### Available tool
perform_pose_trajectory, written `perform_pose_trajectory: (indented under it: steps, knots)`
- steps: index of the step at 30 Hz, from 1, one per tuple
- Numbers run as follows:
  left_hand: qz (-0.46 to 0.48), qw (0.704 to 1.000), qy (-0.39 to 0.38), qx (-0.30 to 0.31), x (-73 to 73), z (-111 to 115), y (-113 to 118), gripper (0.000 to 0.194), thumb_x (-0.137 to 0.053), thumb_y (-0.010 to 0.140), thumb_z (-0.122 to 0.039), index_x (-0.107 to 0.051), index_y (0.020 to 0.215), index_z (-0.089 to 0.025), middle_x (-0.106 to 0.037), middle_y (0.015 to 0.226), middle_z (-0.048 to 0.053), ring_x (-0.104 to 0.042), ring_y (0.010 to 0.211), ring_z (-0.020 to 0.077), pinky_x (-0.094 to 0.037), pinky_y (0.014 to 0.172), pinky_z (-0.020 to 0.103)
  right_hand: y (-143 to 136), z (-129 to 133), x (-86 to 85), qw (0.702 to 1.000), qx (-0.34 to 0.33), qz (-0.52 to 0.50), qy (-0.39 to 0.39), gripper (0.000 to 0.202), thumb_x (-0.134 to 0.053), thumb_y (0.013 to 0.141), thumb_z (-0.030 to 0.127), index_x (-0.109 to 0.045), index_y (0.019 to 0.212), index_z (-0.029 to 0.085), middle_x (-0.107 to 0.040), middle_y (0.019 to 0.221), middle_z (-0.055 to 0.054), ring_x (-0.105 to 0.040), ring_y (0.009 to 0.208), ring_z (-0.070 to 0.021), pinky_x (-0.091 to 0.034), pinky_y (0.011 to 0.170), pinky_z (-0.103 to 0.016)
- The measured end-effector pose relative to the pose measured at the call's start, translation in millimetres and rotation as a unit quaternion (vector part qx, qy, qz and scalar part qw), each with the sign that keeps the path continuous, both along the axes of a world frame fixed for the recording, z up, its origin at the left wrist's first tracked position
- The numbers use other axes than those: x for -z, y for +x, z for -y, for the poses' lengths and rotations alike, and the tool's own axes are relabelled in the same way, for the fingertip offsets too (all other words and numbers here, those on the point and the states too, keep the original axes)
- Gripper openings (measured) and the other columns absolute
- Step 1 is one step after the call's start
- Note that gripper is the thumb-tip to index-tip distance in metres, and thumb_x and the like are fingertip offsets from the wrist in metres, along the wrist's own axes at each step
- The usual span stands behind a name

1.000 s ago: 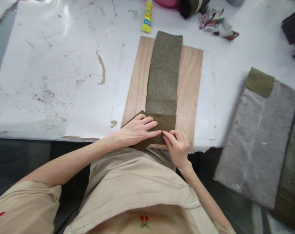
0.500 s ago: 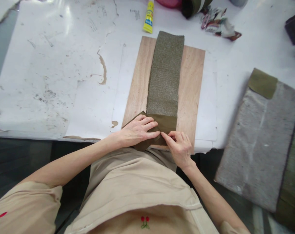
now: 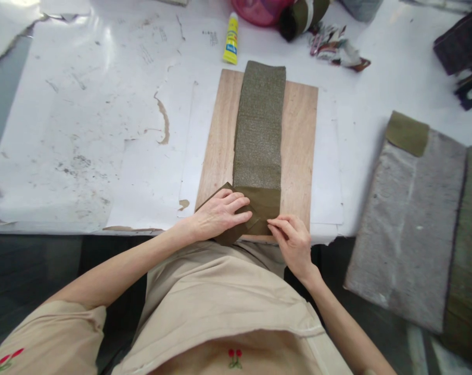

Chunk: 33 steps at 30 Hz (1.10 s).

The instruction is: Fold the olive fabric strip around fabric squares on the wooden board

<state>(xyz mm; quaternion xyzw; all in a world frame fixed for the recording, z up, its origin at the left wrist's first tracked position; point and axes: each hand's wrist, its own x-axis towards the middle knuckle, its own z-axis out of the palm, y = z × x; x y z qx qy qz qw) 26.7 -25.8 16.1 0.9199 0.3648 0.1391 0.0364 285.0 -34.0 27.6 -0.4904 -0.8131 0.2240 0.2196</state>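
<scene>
A long olive fabric strip (image 3: 259, 125) lies lengthwise on a wooden board (image 3: 298, 146) at the table's front edge. Its near end is smooth, darker olive cloth. My left hand (image 3: 220, 213) rests with fingers spread on a dark olive folded piece (image 3: 228, 237), at the strip's lower left. At the right edge of the strip's near end is my right hand (image 3: 292, 239), thumb and forefinger pinched together at the cloth. Whatever sits between those fingertips is too small to make out.
Beyond the board lie a yellow tube (image 3: 231, 39), a pink bowl (image 3: 255, 8), a rolled olive cloth (image 3: 304, 18) and crumpled wrappers (image 3: 337, 47). Grey-brown fabric panels (image 3: 411, 224) overhang the table edge at the right. Dark items (image 3: 458, 44) sit at the far right.
My right hand has moved right, from beside my left fingertips to the strip's right edge. My left hand stays on the folded piece. The view has shifted slightly.
</scene>
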Motion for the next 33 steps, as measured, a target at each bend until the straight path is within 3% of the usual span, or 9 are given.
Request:
perform_pose_trajectory:
  steps: [3, 12, 17, 20, 24, 28, 31, 33]
  knots:
    - [0.003, 1.000, 0.003, 0.000, 0.0, 0.8, -0.3, 0.021, -0.053, 0.095, -0.023, -0.062, 0.115, -0.022, -0.061, 0.119, 0.009, -0.055, 0.113, 0.0216, -0.042, 0.095, 0.036, -7.2, -4.0, -4.0, 0.999, 0.028, -0.004, -0.033, 0.014, -0.057, 0.094, 0.029, -0.067, 0.103, 0.024, -0.065, 0.096, -0.003, -0.060, 0.090, -0.0169, -0.047, 0.081, -0.031]
    - [0.013, 0.999, 0.022, -0.025, -0.2, 4.5, 0.7, 0.018, -0.050, 0.097, -0.023, -0.064, 0.108, -0.018, -0.065, 0.107, 0.008, -0.056, 0.105, 0.0195, -0.044, 0.092, 0.034, -44.9, -15.9, -7.0, 0.989, 0.036, 0.142, 0.006, 0.013, -0.066, 0.089, 0.033, -0.062, 0.091, 0.021, -0.063, 0.091, -0.003, -0.057, 0.087, -0.0202, -0.040, 0.075, -0.033]
    - [0.044, 0.998, 0.020, -0.041, 1.3, 4.6, 1.8, 0.017, -0.051, 0.097, -0.023, -0.064, 0.105, -0.017, -0.065, 0.107, 0.008, -0.054, 0.110, 0.0203, -0.044, 0.094, 0.034, -51.6, -23.0, -13.7, 0.989, 0.015, 0.135, -0.051, 0.012, -0.065, 0.089, 0.025, -0.058, 0.080, 0.020, -0.060, 0.084, -0.002, -0.056, 0.080, -0.0174, -0.040, 0.071, -0.030]
    - [0.050, 0.997, 0.011, -0.061, -2.7, -0.1, 7.4, 0.022, -0.050, 0.097, -0.023, -0.061, 0.115, -0.017, -0.063, 0.112, 0.008, -0.052, 0.116, 0.0213, -0.043, 0.098, 0.035, -52.1, -21.1, -14.0, 0.991, 0.000, 0.129, -0.042, 0.012, -0.060, 0.091, 0.022, -0.056, 0.080, 0.020, -0.060, 0.084, -0.002, -0.055, 0.079, -0.0173, -0.040, 0.071, -0.030]
    - [0.015, 0.999, -0.007, -0.042, -7.4, -9.9, 18.8, 0.025, -0.047, 0.098, -0.026, -0.059, 0.118, -0.017, -0.062, 0.113, 0.009, -0.052, 0.115, 0.0221, -0.043, 0.096, 0.036, -50.9, -16.1, -6.9, 0.990, -0.004, 0.139, -0.013, 0.014, -0.055, 0.093, 0.019, -0.054, 0.080, 0.020, -0.059, 0.081, -0.002, -0.054, 0.074, -0.0180, -0.039, 0.068, -0.031]
    - [0.018, 0.999, 0.005, -0.032, -4.5, -15.1, 22.8, 0.018, -0.050, 0.097, -0.025, -0.063, 0.107, -0.018, -0.062, 0.110, 0.008, -0.053, 0.111, 0.0218, -0.042, 0.096, 0.037, -50.0, -14.8, -4.8, 0.996, 0.002, 0.092, -0.015, 0.016, -0.053, 0.092, 0.014, -0.050, 0.078, 0.020, -0.057, 0.077, -0.001, -0.053, 0.069, -0.0168, -0.038, 0.063, -0.030]
    - [0.052, 0.998, -0.004, -0.027, -4.8, -15.3, 20.1, 0.014, -0.053, 0.096, -0.026, -0.064, 0.098, -0.019, -0.063, 0.111, 0.007, -0.052, 0.114, 0.0213, -0.042, 0.097, 0.036, -49.2, -14.1, -13.3, 0.999, -0.009, 0.017, -0.028, 0.016, -0.052, 0.091, 0.011, -0.050, 0.078, 0.020, -0.056, 0.078, -0.001, -0.054, 0.072, -0.0159, -0.040, 0.065, -0.028]
    - [0.070, 0.997, -0.022, -0.015, -9.2, -14.7, 16.4, 0.015, -0.052, 0.097, -0.026, -0.064, 0.094, -0.019, -0.065, 0.102, 0.005, -0.057, 0.105, 0.0190, -0.043, 0.092, 0.033, -47.7, -14.5, -20.2, 0.998, -0.017, -0.034, -0.051, 0.014, -0.052, 0.092, 0.013, -0.051, 0.080, 0.021, -0.056, 0.078, 0.000, -0.055, 0.073, -0.0148, -0.042, 0.066, -0.027]
